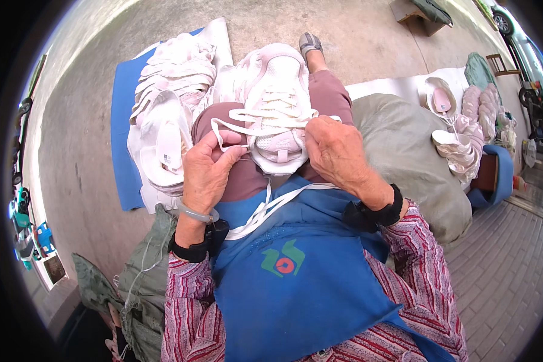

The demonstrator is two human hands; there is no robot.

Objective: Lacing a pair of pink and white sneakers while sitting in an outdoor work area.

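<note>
A white and pale pink sneaker (279, 75) rests across my lap, its heel opening toward me. Cream shoelace (265, 119) crosses its upper part and loops out to the left. My left hand (208, 166) pinches the lace's end between thumb and fingers, beside the shoe's left edge. My right hand (336, 151) is closed at the shoe's right side with lace at its fingertips; its curled fingers are partly hidden. Loose white laces (262, 214) lie over my blue apron (295, 289) below the shoe.
Many pale sneakers (175, 78) are stacked on a blue and white sheet (127, 133) at the left. More shoes (464, 133) lie at the right, beyond a grey-green sack (404, 157). Green-grey bags (148, 289) sit at my lower left. A box (417, 21) stands far off.
</note>
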